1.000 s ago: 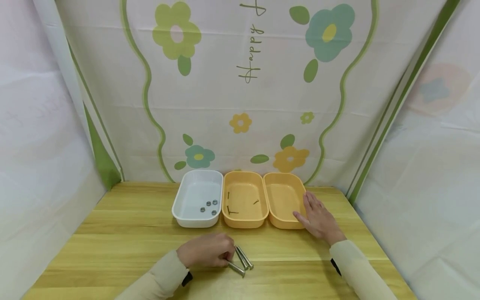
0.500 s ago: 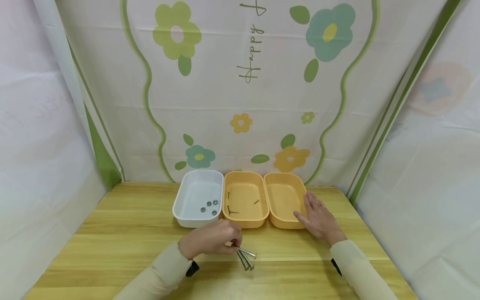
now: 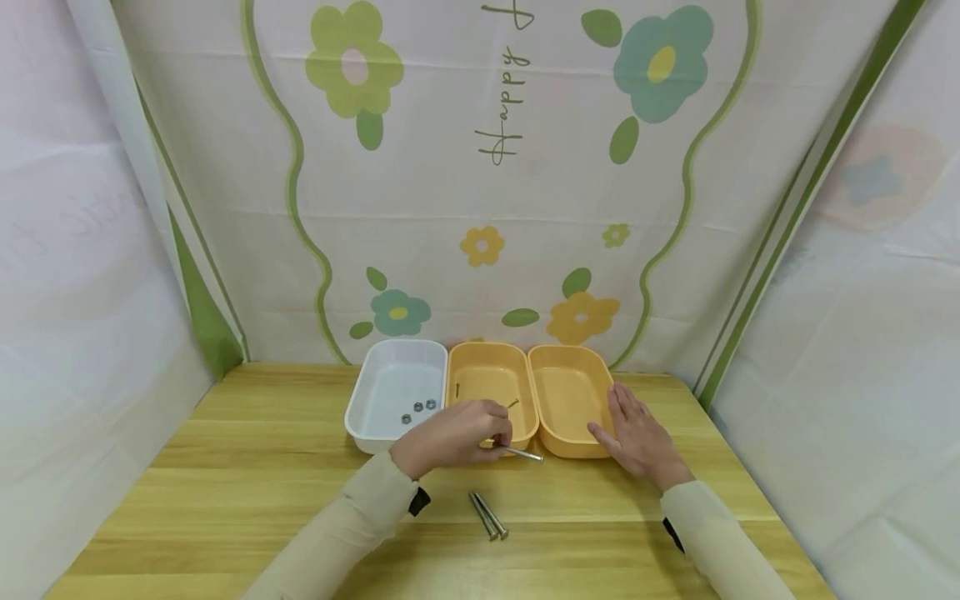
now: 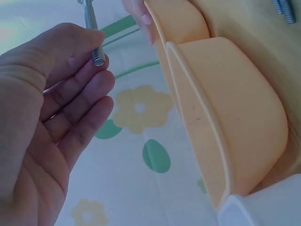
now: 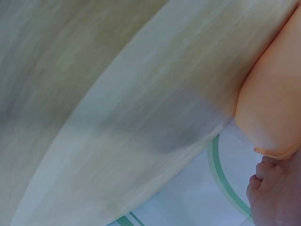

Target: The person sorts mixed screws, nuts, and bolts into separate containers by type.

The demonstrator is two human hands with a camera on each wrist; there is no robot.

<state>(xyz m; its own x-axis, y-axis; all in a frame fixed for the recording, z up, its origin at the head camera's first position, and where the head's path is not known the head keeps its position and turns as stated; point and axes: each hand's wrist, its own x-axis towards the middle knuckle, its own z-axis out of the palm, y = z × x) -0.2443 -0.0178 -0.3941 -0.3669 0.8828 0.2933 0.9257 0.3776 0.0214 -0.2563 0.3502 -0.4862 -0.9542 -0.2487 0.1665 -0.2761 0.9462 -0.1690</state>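
Observation:
My left hand (image 3: 459, 435) pinches a long metal bolt (image 3: 522, 454) between thumb and fingers, above the near edge of the middle orange tray (image 3: 487, 375). In the left wrist view the bolt's threaded end (image 4: 97, 54) sticks out past the thumb. My right hand (image 3: 641, 437) rests against the right orange tray (image 3: 570, 392), its fingers straight along the outer side and thumb at the near rim. Two more bolts (image 3: 487, 517) lie side by side on the table. Small screws (image 3: 513, 403) lie in the middle tray, partly hidden by my left hand.
A white tray (image 3: 397, 367) with several hex nuts (image 3: 417, 407) stands left of the orange ones, all three side by side. Behind them hangs a flowered cloth (image 3: 495, 192). The wooden table (image 3: 247, 475) has cloth walls on both sides.
My left hand has lifted one bolt from beside the other two and carried it forward over the middle tray's near edge. The right hand stays against the right tray.

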